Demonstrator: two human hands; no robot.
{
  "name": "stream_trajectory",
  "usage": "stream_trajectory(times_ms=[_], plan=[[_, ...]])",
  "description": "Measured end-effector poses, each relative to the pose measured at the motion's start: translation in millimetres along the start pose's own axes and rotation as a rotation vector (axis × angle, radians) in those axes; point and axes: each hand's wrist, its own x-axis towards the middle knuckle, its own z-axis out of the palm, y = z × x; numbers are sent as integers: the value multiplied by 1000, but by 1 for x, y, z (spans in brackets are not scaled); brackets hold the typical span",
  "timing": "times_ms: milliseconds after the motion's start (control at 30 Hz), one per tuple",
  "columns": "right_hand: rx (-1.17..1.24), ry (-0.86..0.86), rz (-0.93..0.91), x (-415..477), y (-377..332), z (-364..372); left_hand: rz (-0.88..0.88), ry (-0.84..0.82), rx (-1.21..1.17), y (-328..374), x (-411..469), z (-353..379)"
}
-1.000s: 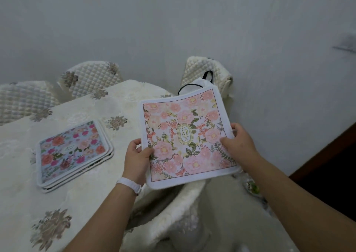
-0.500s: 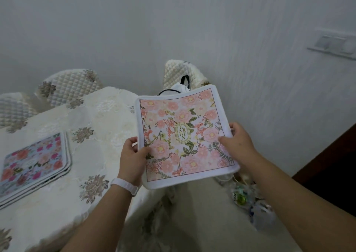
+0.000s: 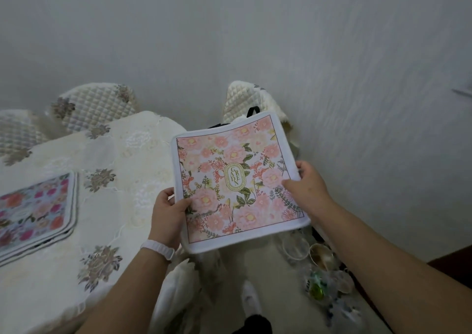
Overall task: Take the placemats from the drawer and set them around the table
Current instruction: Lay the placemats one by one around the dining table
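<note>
Carried rightward since a second ago, the pink placemat [image 3: 240,180] is gripped at its 9 o'clock edge by the left hand [image 3: 167,213], at 3 o'clock by the right hand [image 3: 309,190]. A placemat stack [image 3: 33,211] is laid on the cream-clothed table [image 3: 122,160] at 9 o'clock; quilted chairs [image 3: 94,104] are backed by a white wall [image 3: 229,40].

Between the stacked placemats [image 3: 35,206] and my left grip [image 3: 166,213] the table [image 3: 132,155] offers open cloth, hemmed by quilted chair backs [image 3: 94,106] beyond, with glassware [image 3: 316,257] crowding low beneath my right arm [image 3: 383,270].
</note>
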Motion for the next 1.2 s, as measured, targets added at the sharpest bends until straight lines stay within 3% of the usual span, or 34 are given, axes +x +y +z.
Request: stream_trajectory(times_ms=[367,667,900,1200], plan=[[-62,-81,31,155,-23,61,-85,81,-58,12,140,22],[-108,-165,-76,258,-68,101,-75,190,-131,44,218,26],[-152,-352,-131,328,-72,161,-142,373,-136,37,251,6],[-348,-752,-305,429,-91,274,-223,749,-212,21,280,7]])
